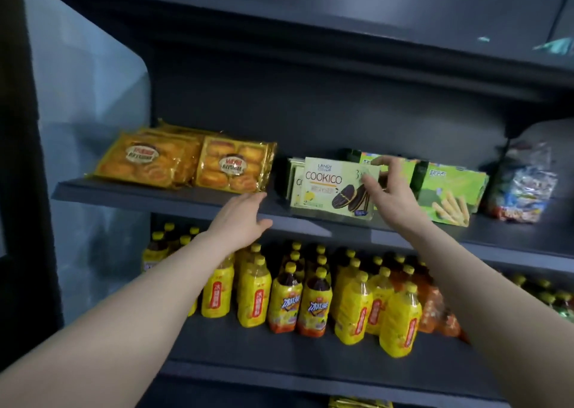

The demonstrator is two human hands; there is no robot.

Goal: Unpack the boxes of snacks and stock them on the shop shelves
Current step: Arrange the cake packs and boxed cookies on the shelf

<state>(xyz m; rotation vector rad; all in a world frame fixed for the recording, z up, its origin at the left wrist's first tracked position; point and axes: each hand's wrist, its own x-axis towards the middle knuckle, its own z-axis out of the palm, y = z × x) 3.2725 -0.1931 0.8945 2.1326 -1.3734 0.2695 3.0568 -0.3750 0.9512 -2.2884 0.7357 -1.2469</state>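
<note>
A pale green COOKICO biscuit box [329, 187] stands upright at the front of the middle shelf [174, 194], with more of the same boxes behind it. My right hand [391, 190] pinches its upper right corner between thumb and fingers. My left hand [240, 218] hovers flat with fingers apart over the shelf's front edge, left of the box, holding nothing. Orange packs of pastries [186, 163] lie at the shelf's left end.
Bright green wafer-stick boxes [450, 187] sit right of the COOKICO boxes, then a clear bag of wrapped sweets [521, 184]. Several yellow iced-tea bottles [313, 299] fill the shelf below. The dark shelf above overhangs. A glass panel stands at the left.
</note>
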